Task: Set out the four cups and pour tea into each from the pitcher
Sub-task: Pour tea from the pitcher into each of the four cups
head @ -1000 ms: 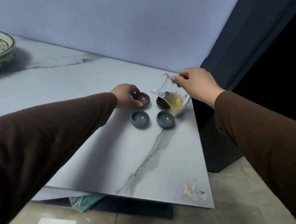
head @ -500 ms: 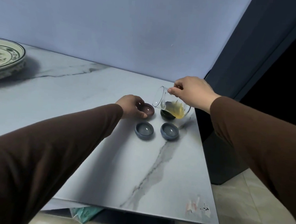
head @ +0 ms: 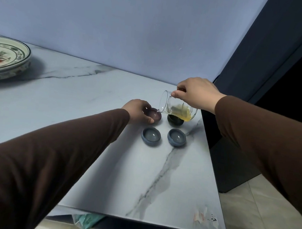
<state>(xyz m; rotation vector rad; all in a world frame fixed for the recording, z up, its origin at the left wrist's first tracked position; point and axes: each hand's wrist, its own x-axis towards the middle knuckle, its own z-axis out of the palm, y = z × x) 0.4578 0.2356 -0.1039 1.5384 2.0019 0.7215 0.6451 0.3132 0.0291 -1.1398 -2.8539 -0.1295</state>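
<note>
right hand [head: 197, 94] fingers pinching glass pitcher [head: 178, 107] rim, tipped | left hand [head: 137, 111] fingers cupping brown cup [head: 154, 114] beside spout | glass likely slippery, fragile

Desk [head: 111, 95]: pale grey-white marble, dark grey veins. Wall [head: 118, 28]: flat lavender-blue. Plate [head: 6, 58] at left edge: cream, green rim band, red and green floral motif. Sleeves [head: 50, 156]: dark brown. Pitcher [head: 178, 107]: clear glass, amber-yellow tea. Cups: one maroon [head: 155, 113], one near-black [head: 175, 120], two slate blue [head: 151, 136] [head: 176, 137]. Floor [head: 255, 226] at lower right: beige tile.
</note>
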